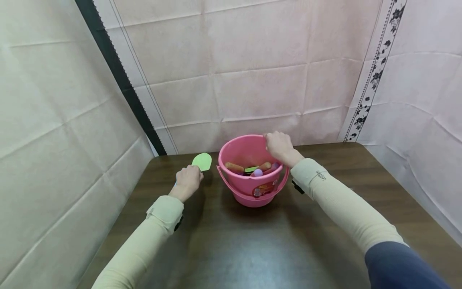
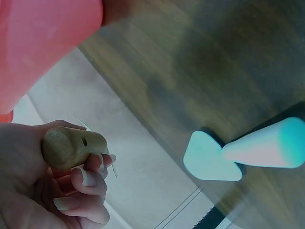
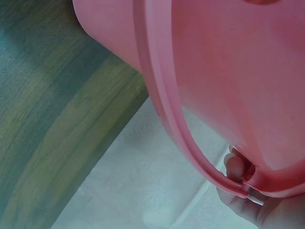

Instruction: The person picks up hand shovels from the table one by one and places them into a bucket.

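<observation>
My left hand [image 1: 188,180] grips a toy shovel by its wooden handle [image 2: 74,145]; the rounded green blade [image 1: 202,161] points away, just left of the bucket. A pink bucket [image 1: 240,184] stands upright near the table's far edge. My right hand [image 1: 281,147] holds its rim at the far right, fingers curled at the joint of the pink carrying handle [image 3: 164,102], which hangs down across the front. Inside the bucket lie wooden handles [image 1: 234,167], a green piece [image 1: 251,169] and a purple rounded end [image 1: 257,172].
Below the left hand, a tool with a pale blue blade [image 2: 209,157] and a thick pale handle [image 2: 267,145] lies on the dark wooden table [image 1: 231,245]. Light cloth [image 1: 260,88] hangs behind the table and along both sides.
</observation>
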Demonstrator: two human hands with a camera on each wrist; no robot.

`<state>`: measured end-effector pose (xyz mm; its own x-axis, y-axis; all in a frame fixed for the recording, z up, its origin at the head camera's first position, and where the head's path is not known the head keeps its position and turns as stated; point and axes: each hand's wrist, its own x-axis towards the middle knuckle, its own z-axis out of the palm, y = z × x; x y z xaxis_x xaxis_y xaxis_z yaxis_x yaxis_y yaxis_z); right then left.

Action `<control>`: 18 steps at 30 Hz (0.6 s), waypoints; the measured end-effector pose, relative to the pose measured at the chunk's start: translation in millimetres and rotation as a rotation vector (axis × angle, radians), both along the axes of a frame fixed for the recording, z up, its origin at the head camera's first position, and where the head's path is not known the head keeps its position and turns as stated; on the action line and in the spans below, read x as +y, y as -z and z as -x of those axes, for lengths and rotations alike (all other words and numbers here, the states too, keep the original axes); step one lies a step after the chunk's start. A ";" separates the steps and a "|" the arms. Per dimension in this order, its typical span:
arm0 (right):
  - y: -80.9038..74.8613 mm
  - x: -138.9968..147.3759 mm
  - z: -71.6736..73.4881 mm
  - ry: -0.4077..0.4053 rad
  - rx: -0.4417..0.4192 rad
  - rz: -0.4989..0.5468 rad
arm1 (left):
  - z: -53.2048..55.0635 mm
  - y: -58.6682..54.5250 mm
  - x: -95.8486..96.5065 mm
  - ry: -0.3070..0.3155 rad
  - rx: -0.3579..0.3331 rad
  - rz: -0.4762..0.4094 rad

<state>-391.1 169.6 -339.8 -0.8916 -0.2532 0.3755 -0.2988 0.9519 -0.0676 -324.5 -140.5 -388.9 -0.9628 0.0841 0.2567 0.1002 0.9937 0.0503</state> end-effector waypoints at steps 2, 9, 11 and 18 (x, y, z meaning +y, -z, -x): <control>0.0 0.0 0.0 0.001 -0.003 -0.001 | 0.3 -3.2 0.4 0.003 -0.002 0.004; 0.0 1.0 0.7 0.006 -0.014 -0.002 | 1.9 -19.9 2.3 0.006 -0.010 0.010; 0.3 1.4 1.5 0.003 -0.011 -0.002 | 2.2 -25.4 3.2 0.014 -0.008 0.014; 0.3 0.3 0.8 0.002 -0.011 -0.001 | 1.9 -40.7 8.4 0.014 -0.017 0.015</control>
<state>-391.9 169.9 -340.1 -0.8961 -0.2517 0.3656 -0.2961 0.9526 -0.0699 -326.4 -132.1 -348.3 -0.9657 0.1018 0.2387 0.1138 0.9928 0.0370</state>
